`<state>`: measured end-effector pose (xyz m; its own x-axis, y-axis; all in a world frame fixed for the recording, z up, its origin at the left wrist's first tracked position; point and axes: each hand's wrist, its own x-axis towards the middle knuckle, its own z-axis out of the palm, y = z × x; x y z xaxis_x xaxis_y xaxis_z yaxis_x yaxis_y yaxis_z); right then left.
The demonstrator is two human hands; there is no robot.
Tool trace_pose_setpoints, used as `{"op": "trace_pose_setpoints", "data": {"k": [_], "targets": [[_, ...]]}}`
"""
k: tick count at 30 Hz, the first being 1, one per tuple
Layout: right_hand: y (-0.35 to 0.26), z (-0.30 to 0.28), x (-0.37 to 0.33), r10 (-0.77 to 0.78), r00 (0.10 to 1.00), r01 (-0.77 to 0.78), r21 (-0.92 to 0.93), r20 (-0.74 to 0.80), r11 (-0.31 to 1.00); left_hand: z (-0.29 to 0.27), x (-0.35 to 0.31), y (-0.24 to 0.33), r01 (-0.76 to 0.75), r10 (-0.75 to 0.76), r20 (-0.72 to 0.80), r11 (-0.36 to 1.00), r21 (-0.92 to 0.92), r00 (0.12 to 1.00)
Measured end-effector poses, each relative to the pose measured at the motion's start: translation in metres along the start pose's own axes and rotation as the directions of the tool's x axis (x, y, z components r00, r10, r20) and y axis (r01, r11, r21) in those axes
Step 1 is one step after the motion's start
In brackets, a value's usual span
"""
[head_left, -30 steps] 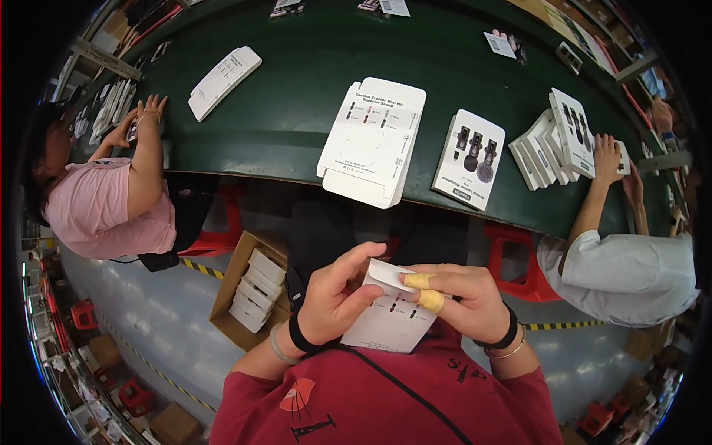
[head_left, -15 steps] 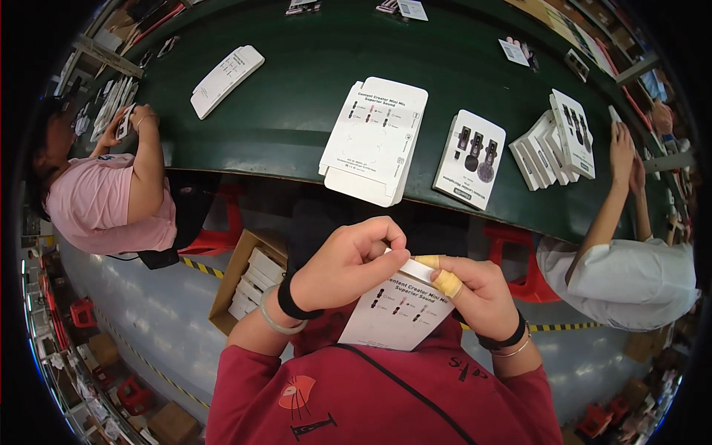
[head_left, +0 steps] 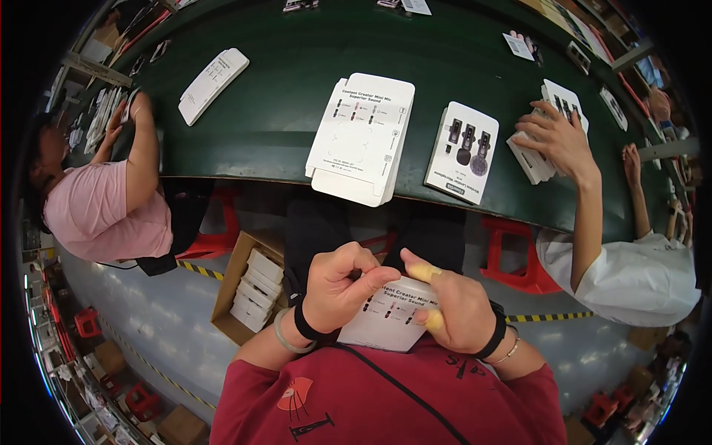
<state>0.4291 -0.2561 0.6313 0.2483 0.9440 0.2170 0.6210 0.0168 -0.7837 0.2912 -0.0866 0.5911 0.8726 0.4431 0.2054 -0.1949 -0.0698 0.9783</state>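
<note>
In front of my chest is a white printed cardboard box [head_left: 382, 324], upright, its lower end against my red shirt. My left hand [head_left: 343, 288] is closed at its top left corner, thumb along the upper edge and fingers curled. My right hand [head_left: 461, 311] wraps round the right side, with yellow tape on its thumb and one finger. The top edge is partly hidden by both hands. On the table just ahead lies a stack of flat white cartons [head_left: 363, 137]. Right of it is a white box picturing black microphones [head_left: 461, 152].
The dark green table [head_left: 282, 96] spans ahead, with another flat carton pile [head_left: 213, 85] at left. A co-worker's hand [head_left: 556, 137] rests on stacked boxes at right. At left another person [head_left: 111, 193] handles small pieces. An open brown carton [head_left: 236, 278] of white boxes stands on the floor.
My hands and the box have come lower, and my right hand now wraps further round its side. The right co-worker's hand has moved left onto the stacked boxes.
</note>
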Motion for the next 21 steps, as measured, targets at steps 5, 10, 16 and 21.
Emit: {"op": "trace_pose_setpoints", "data": {"k": [5,10,16,21], "targets": [[-0.003,-0.02,0.006,0.048,0.991,-0.025,-0.178,0.124,0.984,0.002,0.014,0.007,0.006,-0.012,0.041,0.99,0.144,0.999],[0.006,-0.063,-0.013,0.275,0.943,-0.236,0.204,-0.187,0.95,-0.015,0.051,0.01,0.009,0.095,-0.25,0.922,0.387,0.963],[0.094,-0.037,0.023,-0.167,0.816,-0.087,-0.403,-0.553,0.911,-0.063,0.104,-0.027,0.043,0.354,-0.224,0.454,0.89,0.908],[0.13,0.002,0.029,-0.011,0.935,-0.216,-0.594,-0.354,0.775,-0.079,0.118,-0.048,0.129,0.117,-0.203,0.455,0.881,0.972]]}}
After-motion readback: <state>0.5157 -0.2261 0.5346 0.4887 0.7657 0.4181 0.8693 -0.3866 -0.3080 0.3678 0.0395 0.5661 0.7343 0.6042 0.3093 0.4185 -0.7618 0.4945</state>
